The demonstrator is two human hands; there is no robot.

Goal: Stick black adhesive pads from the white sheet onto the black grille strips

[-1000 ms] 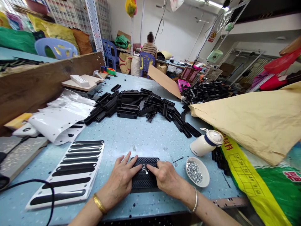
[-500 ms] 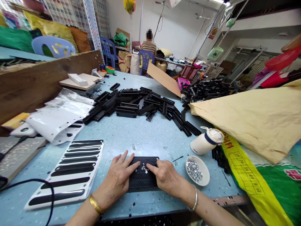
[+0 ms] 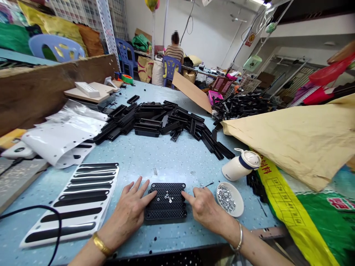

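Several black perforated plastic strips (image 3: pixel 166 214) lie side by side as a block on the blue table. A few small silver ring-shaped metal pieces (image 3: pixel 168 197), like nuts, are scattered on top. My left hand (image 3: pixel 131 203) is open at the block's left side, fingers spread and the thumb reaching onto its upper left edge. At the right edge, one outstretched digit of my right hand (image 3: pixel 203 207) touches the end of a strip while its other fingers curl; no held item shows. A white bowl (image 3: pixel 240 207) of silver pieces (image 3: pixel 226 197) stands just right of this hand.
A cream bottle (image 3: pixel 235 168) stands behind the bowl. Black strips are heaped in an arc (image 3: pixel 149 118) farther back. On the left lie a sheet of black adhesive strips (image 3: pixel 74 199) and a cable (image 3: pixel 57 221). Sacks (image 3: pixel 291 140) cover the right side. A person (image 3: pixel 174 51) sits far back.
My right hand has drawn back to the right, from the loose metal pieces to the block's right edge. My left hand stays by the left edge. The view has shifted slightly.
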